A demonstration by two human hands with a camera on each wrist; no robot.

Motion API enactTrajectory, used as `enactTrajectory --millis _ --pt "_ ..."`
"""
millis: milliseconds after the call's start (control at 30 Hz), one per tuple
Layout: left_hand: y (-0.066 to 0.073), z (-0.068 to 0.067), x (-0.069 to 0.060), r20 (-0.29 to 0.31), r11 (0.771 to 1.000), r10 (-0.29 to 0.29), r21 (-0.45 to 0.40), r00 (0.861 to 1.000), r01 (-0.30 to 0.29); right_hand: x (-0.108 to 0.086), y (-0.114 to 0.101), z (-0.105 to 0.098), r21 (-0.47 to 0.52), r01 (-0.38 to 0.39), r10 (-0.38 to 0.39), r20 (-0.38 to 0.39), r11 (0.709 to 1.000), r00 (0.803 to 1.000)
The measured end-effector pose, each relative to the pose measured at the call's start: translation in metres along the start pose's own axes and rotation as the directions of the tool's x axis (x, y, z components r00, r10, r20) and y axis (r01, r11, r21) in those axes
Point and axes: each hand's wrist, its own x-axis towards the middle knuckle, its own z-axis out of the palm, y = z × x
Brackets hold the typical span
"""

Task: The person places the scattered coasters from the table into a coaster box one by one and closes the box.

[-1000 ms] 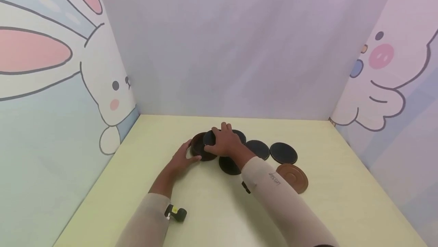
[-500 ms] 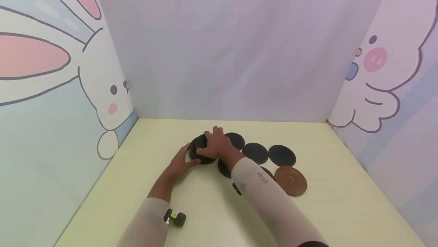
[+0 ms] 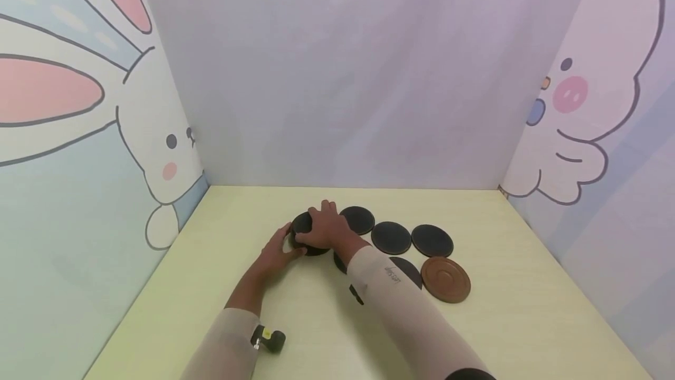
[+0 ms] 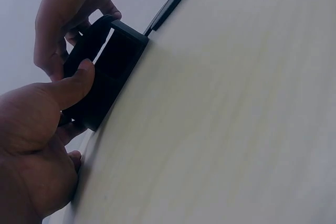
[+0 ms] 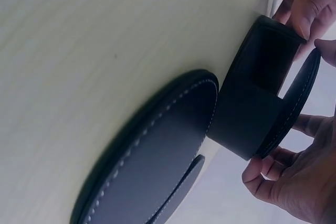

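A right hand is pinching a stitched black disc, tilted at a round black holder's open top. A left hand is gripping the holder, which is standing on the worktop.

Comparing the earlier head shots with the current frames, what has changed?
The right hand has carried the black disc leftward, from the right side of the round holder to over its opening; the right wrist view shows it tilted. Nothing was let go or newly taken hold of: the left hand keeps its grip on the holder. The other black discs and the brown disc lie as they were.
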Motion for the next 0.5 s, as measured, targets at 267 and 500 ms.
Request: enactTrajectory --millis 267,500 --pt "0.0015 -0.0006 -0.001 0.002 1.0 0.015 0.002 1.0 -0.015 0.0024 0.0007 0.0068 0.002 0.01 -0.01 -0.012 1.0 1.0" --pt "0.0022 -0.0009 -0.0008 0.002 1.0 0.018 0.001 1.0 -0.018 0.004 0.0042 0.0064 0.024 0.004 -0.004 0.0 1.0 1.0"
